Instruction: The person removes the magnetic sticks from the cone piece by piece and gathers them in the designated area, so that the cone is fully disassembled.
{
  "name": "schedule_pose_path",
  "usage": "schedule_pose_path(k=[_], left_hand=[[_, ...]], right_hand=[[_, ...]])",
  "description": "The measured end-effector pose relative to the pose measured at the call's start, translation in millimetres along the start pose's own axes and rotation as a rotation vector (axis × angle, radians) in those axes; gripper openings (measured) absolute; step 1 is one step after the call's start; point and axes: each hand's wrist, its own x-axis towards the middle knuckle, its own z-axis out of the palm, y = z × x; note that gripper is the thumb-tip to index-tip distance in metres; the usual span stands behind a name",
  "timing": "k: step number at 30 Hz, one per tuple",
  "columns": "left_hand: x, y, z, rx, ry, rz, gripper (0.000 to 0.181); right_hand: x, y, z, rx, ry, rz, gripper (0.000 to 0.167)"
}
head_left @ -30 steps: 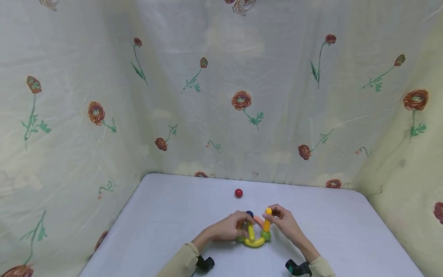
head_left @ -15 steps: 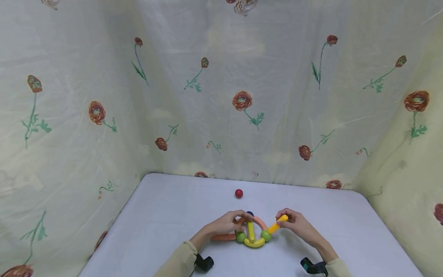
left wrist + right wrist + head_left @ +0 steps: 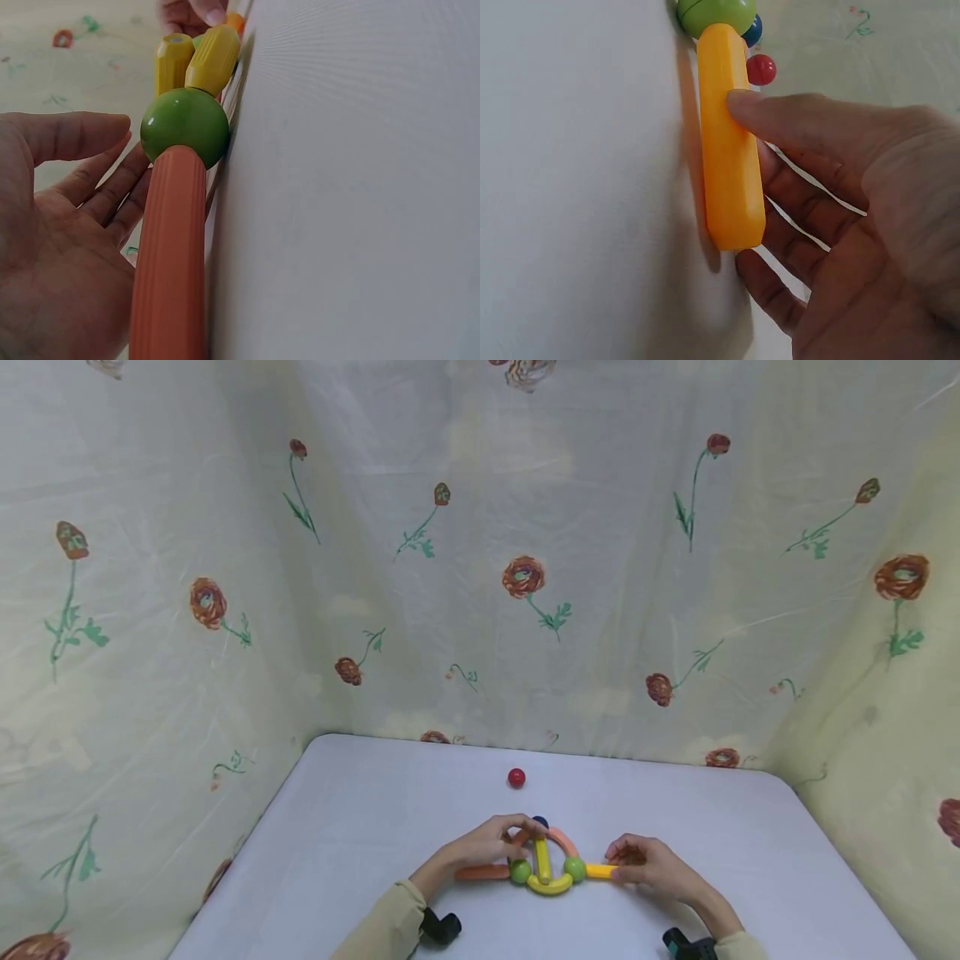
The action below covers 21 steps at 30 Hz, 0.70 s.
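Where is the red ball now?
In the head view, the red ball sits toward the far edge of the white table, beyond the dark blue ball and slightly left of it.

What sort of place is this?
Probably a makeshift recording booth: flowered sheeting hangs behind and on both sides of a white table, and black wrist cameras are being worn.

Hands (image 3: 491, 843) (image 3: 658, 867) at rod-and-ball shape (image 3: 543, 860), red ball (image 3: 516, 777) beyond, white table (image 3: 375, 810)
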Motion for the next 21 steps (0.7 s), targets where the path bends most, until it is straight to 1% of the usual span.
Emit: schedule_pose_path(k=[2, 4, 6, 8, 9, 12, 15, 18, 19, 21], left_hand=[[-0.7, 0.7, -1.2, -0.002, -0.005, 0.003, 0.038], [-1.7, 1.6, -2.9, -0.002, -0.002, 0.012, 0.038], [-2.9, 2.2, -5.1, 0.0, 0.011, 0.032, 0.038], [-4.9, 1.9, -8.1, 0.0, 0.032, 0.044, 0.039], [-6.2, 1.6, -9.7, 0.0, 0.046, 0.052, 0.04], [-11.0, -1.4, -14.4, -0.001, 0.068, 0.048, 0.041], [-18.0, -3.9, -18.7, -0.011, 0.064, 0.031, 0.04], [-26.0, -6.0, -22.4, 0.003, 0.039, -0.018, 0.036], [-29.1, -5.8, -23.0, 0.022, 0.033, -0.044, 0.033], [-35.0, -5.8, -23.2, 0.097, 0.021, -0.093, 0.026]], right_hand=[[1.8, -4.6, 2.5, -0.021, 0.049, 0.024, 0.03], [5.2, -10.1, 6.2, -0.035, 0.124, 0.056, 0.028], [9.3, -15.7, 10.7, -0.041, 0.189, 0.067, 0.027], [14.7, -21.3, 16.1, -0.03, 0.232, 0.072, 0.027], [17.3, -23.9, 18.8, -0.021, 0.238, 0.068, 0.028], [23.5, -30.5, 26.9, 0.008, 0.193, 0.052, 0.035], [27.1, -34.4, 35.1, 0.037, 0.111, 0.04, 0.045], [28.2, -35.5, 43.3, 0.064, 0.031, 0.02, 0.054], [28.5, -35.7, 46.1, 0.059, 0.017, 0.016, 0.056], [29.4, -36.0, 50.9, 0.046, 0.004, 0.012, 0.06]])
